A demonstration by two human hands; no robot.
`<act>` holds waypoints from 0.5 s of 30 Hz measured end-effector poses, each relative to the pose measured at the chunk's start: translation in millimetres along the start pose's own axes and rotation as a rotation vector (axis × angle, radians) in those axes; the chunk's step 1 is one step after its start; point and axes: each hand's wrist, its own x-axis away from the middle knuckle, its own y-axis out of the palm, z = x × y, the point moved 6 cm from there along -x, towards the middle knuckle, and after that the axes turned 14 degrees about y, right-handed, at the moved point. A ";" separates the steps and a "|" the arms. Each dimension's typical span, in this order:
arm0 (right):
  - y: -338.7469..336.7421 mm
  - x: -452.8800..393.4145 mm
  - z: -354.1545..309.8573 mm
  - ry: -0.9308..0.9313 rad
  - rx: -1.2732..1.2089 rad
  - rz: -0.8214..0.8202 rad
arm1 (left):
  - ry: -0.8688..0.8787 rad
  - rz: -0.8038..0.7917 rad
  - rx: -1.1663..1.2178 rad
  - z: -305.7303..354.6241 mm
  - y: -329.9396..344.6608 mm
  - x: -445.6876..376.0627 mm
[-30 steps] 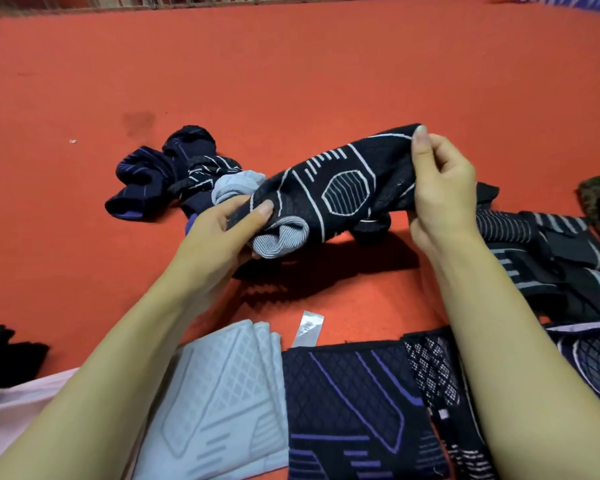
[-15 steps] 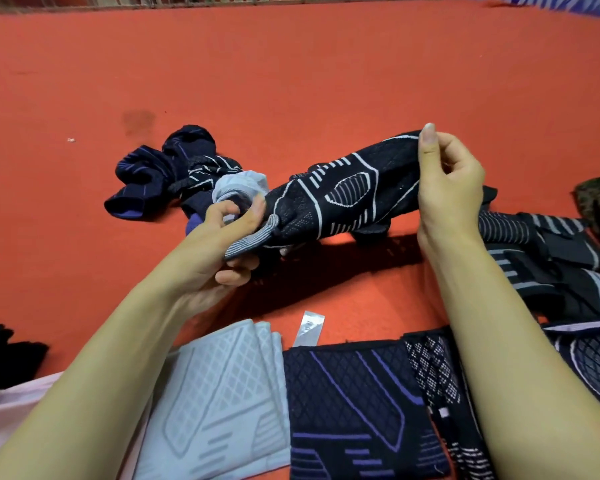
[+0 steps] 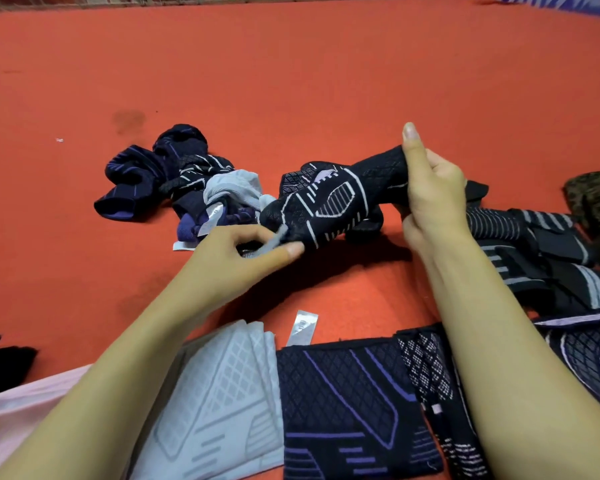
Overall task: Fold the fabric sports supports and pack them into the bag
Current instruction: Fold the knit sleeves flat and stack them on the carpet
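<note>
1. The black support with white lines (image 3: 329, 202) hangs between your two hands, lifted off the red surface (image 3: 291, 81) and sagging toward your left hand; its shadow lies on the red just below it.
2. Your right hand (image 3: 430, 192) clasps the far end of that support — fingers wrapped around the fabric, one finger pointing straight up above it.
3. Your left hand (image 3: 243, 251) pinches the grey cuff at the lower end between thumb and fingertips.
4. Just beyond your left hand lies a heap of unfolded supports (image 3: 174, 181) — dark navy, purple and pale grey pieces tangled together, with a white tag showing.
5. Past your right hand, touching the held support's far end, a second pile of black striped supports (image 3: 541, 251) spreads along the surface.
6. Nearer to you than both hands, under your forearms, flat pieces lie side by side: a pale grey support (image 3: 222, 403), a navy support with purple lines (image 3: 347, 403) touching it, and a narrow black-and-white patterned support (image 3: 430, 375) beside that.
7. A small white tag (image 3: 303, 327) lies on the red between your left hand and the flat pieces.
</note>
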 end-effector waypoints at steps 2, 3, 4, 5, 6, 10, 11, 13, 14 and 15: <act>0.1 -0.5 -1.5 0.001 -0.022 -0.015 | 0.012 0.054 0.060 0.7 -1.5 -0.7; -0.7 -1.0 -1.9 0.004 -0.030 -0.021 | 0.024 0.067 0.128 2.9 -2.4 -1.4; -2.1 -1.8 -2.0 0.011 -0.033 -0.023 | 0.040 0.084 0.196 5.4 -4.2 -2.3; -4.0 -2.2 -2.4 0.016 -0.036 -0.015 | 0.053 0.114 0.265 7.1 -7.0 -3.4; -6.3 -2.3 -3.3 0.016 -0.041 -0.006 | 0.065 0.164 0.328 6.3 -11.6 -5.5; -9.7 -0.7 -4.8 0.006 -0.037 0.042 | 0.124 0.389 0.553 1.3 -32.6 -11.8; -7.5 0.8 -4.3 0.010 -0.023 0.036 | 0.122 0.437 0.600 0.2 -36.3 -12.5; 0.1 4.2 -3.1 0.022 0.015 0.010 | 0.135 0.477 0.622 4.0 -41.0 -12.5; 4.4 5.7 -3.0 0.033 0.028 -0.016 | 0.142 0.461 0.584 6.9 -40.4 -12.0; 8.7 7.1 -3.2 0.045 0.032 -0.054 | 0.138 0.450 0.554 8.1 -38.3 -10.9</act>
